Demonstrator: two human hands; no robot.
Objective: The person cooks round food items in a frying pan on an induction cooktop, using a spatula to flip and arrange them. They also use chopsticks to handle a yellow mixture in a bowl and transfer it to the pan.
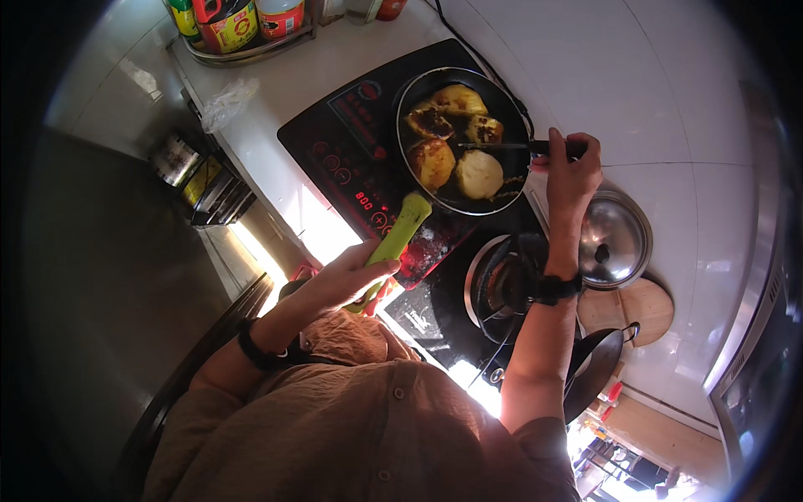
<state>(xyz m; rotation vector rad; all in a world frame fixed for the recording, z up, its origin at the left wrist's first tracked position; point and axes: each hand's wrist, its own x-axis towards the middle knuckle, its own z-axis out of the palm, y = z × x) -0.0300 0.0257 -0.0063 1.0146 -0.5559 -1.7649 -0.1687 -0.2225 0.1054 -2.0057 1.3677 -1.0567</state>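
A black frying pan [411,100] rests on the lit induction cooktop [313,125]. My left hand [351,276] grips the pan's green handle [401,229]. In the pan lie several pieces of food, perhaps buns or dough cakes: a pale round one [480,174], a browned one [431,163] at lower left, and others with dark scorched patches [429,122]. My right hand [574,166] is closed around the black handle of a thin utensil [495,146], possibly a knife. Its blade reaches over the pan among the pieces; whether its tip touches one I cannot tell.
Beside the cooktop is a black gas stove [417,320] with a burner [495,282]. A steel lid [611,238], a round wooden board [652,310] and a dark wok [596,376] stand along the tiled wall. Bottles [232,28] fill a rack at upper left, near a crumpled plastic bag [231,103].
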